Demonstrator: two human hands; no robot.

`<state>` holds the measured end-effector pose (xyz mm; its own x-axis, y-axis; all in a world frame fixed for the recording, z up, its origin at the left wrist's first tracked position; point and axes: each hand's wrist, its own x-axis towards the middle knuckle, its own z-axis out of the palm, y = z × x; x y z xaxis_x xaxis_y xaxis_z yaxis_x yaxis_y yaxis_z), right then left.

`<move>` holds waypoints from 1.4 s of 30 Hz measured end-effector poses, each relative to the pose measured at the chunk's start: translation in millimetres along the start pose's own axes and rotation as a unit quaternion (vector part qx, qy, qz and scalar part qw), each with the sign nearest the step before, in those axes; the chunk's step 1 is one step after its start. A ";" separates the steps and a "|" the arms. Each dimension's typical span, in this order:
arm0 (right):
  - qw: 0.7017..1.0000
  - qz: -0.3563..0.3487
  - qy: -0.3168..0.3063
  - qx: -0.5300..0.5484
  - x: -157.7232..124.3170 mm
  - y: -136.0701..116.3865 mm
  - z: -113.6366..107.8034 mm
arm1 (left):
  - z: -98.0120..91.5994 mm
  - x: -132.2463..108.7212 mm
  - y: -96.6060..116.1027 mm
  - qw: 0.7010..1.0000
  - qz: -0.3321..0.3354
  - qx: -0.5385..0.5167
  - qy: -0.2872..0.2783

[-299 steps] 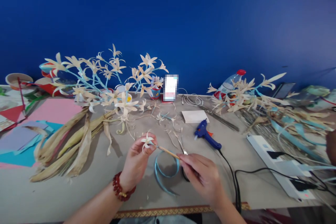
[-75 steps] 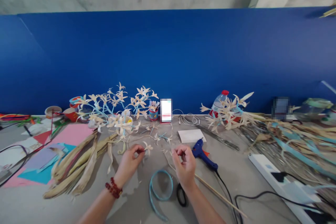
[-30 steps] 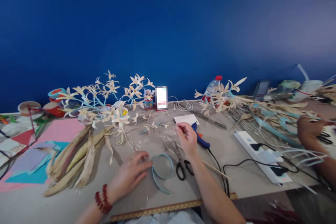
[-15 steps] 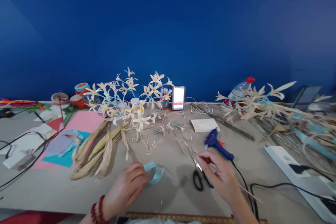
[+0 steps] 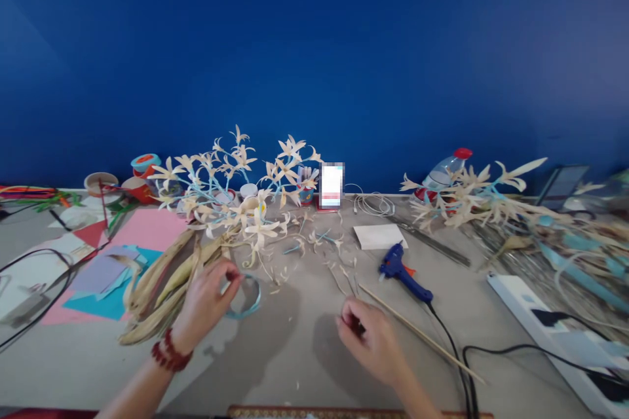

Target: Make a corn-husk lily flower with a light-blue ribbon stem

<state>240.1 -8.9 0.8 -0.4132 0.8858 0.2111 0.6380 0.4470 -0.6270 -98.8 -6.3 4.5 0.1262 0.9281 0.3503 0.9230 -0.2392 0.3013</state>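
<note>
My left hand (image 5: 209, 301) pinches a light-blue ribbon (image 5: 253, 304), which hangs in a loop to the right of the fingers, above the table. My right hand (image 5: 373, 344) is curled around the dark handles of the scissors, lying low over the table; thin blade tips (image 5: 354, 285) show beyond its fingers, and the rest is hidden. To its right rests a long thin stick (image 5: 417, 327). Beyond the stick lies a blue glue gun (image 5: 403, 272) with an orange trigger.
Dried husks (image 5: 162, 281) and coloured papers (image 5: 98, 288) lie at the left. Pale husk flowers (image 5: 260, 226) stand at the back, beside a lit phone (image 5: 331, 186). A white card (image 5: 378, 236) is behind the glue gun. Right are a power strip (image 5: 540, 334), cables and a bottle (image 5: 442, 173).
My left hand has moved left and up with the ribbon. My right hand has come down and left over the scissors' handles, uncovering more of the stick. The view has shifted slightly.
</note>
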 end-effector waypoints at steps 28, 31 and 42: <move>0.926 0.157 0.012 0.344 -8.2 -3.3 25.3 | 22.5 -27.3 101.3 0.918 -0.035 -0.388 -0.080; 0.914 0.151 -0.026 0.375 -3.7 -13.4 23.2 | 30.9 -19.6 114.5 0.881 -0.105 -0.454 -0.082; 0.827 0.192 0.023 0.528 13.8 -33.5 25.4 | 43.2 -10.3 133.7 0.741 -0.219 -0.619 -0.142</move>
<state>196.5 -14.9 5.6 -0.2710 0.9519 -0.1431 -0.2174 -0.2054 -0.9542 39.1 -35.5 2.9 0.1465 0.9744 -0.1705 -0.1193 0.1885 0.9748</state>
